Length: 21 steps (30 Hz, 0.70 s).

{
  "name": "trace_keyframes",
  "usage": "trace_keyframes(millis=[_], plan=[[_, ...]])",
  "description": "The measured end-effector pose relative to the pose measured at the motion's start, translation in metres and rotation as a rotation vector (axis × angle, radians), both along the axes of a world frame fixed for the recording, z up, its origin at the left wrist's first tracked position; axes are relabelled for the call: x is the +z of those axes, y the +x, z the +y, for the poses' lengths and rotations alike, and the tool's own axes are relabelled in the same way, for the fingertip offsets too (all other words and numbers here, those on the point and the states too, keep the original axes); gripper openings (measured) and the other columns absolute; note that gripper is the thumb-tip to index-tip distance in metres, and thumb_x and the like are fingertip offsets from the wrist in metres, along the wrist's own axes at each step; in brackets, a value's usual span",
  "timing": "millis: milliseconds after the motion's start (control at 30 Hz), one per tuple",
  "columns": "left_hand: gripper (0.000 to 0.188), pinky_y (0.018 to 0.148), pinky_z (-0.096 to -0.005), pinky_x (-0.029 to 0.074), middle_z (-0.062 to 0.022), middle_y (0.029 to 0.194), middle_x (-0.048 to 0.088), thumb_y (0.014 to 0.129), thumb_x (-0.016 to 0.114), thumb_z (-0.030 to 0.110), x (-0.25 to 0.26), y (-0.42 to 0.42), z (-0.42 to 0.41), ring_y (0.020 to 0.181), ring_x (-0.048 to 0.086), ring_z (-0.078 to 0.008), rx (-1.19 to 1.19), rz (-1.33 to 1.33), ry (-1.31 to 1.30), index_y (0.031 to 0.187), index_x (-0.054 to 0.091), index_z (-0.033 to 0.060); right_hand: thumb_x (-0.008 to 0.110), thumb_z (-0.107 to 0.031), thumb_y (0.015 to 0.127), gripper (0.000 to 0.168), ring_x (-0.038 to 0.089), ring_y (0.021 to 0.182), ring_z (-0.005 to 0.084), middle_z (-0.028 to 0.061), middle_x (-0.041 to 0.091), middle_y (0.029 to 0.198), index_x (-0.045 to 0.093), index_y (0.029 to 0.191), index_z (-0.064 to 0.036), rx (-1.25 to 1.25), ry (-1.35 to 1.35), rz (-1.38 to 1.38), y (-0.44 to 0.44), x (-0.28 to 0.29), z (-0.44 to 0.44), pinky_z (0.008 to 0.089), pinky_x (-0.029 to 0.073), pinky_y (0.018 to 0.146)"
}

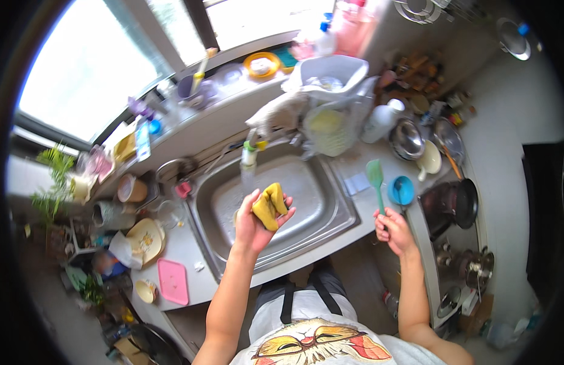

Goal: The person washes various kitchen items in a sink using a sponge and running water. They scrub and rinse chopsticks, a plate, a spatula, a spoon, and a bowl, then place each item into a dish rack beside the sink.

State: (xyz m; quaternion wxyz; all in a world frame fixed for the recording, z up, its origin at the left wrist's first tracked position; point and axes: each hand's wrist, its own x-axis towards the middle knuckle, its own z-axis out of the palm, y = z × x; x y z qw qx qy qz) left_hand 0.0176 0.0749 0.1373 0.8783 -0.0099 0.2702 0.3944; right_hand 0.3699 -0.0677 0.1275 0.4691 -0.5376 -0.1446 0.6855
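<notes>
My left hand [259,223] is above the steel sink [304,205], palm up, with a folded yellow sponge or cloth [269,206] in its fingers. Water seems to run from the faucet [249,157] just behind that hand. To the right, over the counter edge, my right hand [393,228] grips the handle of a green spatula [375,175], its head pointing up and away from me. A blue bowl [401,189] stands on the counter close to the right of the spatula.
Left of the sink lie a pink tray [173,281], a patterned bowl [146,291] and cream plates [147,239]. Metal bowls [406,139], a white bottle [383,121] and a dark pan [466,203] are on the right. Plastic bags [330,123] crowd the sink's back edge.
</notes>
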Motion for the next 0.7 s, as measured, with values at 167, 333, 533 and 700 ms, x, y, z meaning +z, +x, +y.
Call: trace_keyframes(millis=[167, 333, 533, 700], plan=[[0.053, 0.115, -0.0531, 0.038, -0.0205, 0.130, 0.056, 0.098, 0.054, 0.034, -0.045, -0.093, -0.026, 0.129, 0.051, -0.0377, 0.224, 0.109, 0.061, 0.135, 0.049, -0.0042, 0.050, -0.026, 0.106, 0.021, 0.031, 0.049, 0.0019, -0.0035, 0.045, 0.069, 0.059, 0.104, -0.007, 0.334, -0.093, -0.008, -0.126, -0.054, 0.060, 0.0183, 0.024, 0.043], [0.053, 0.117, -0.0505, 0.036, -0.0184, 0.134, 0.055, 0.097, 0.063, 0.027, -0.070, -0.132, -0.025, 0.131, 0.050, -0.0349, 0.438, 0.048, 0.133, 0.138, 0.047, -0.0032, 0.048, -0.028, 0.106, 0.023, 0.030, 0.048, 0.0026, -0.0035, 0.045, 0.069, 0.055, 0.103, -0.007, 0.467, -0.137, 0.044, -0.216, -0.119, 0.126, 0.0195, 0.022, 0.042], [0.043, 0.116, -0.0498, 0.039, -0.0136, 0.129, 0.057, 0.100, 0.062, 0.021, -0.110, -0.152, -0.028, 0.126, 0.053, -0.0290, 0.608, 0.230, 0.138, 0.135, 0.051, -0.0004, 0.047, -0.026, 0.106, 0.021, 0.029, 0.047, 0.0025, -0.0034, 0.044, 0.068, 0.054, 0.101, -0.006, 0.536, -0.147, 0.033, -0.244, -0.129, 0.154, 0.0211, 0.020, 0.041], [0.047, 0.111, -0.0487, 0.044, -0.0123, 0.127, 0.059, 0.101, 0.060, 0.032, -0.136, -0.145, -0.027, 0.122, 0.056, -0.0259, 0.643, 0.363, 0.102, 0.134, 0.051, 0.0001, 0.047, -0.026, 0.106, 0.021, 0.029, 0.047, 0.0025, -0.0035, 0.045, 0.068, 0.054, 0.101, -0.007, 0.566, -0.168, -0.005, -0.234, -0.135, 0.156, 0.0212, 0.020, 0.041]])
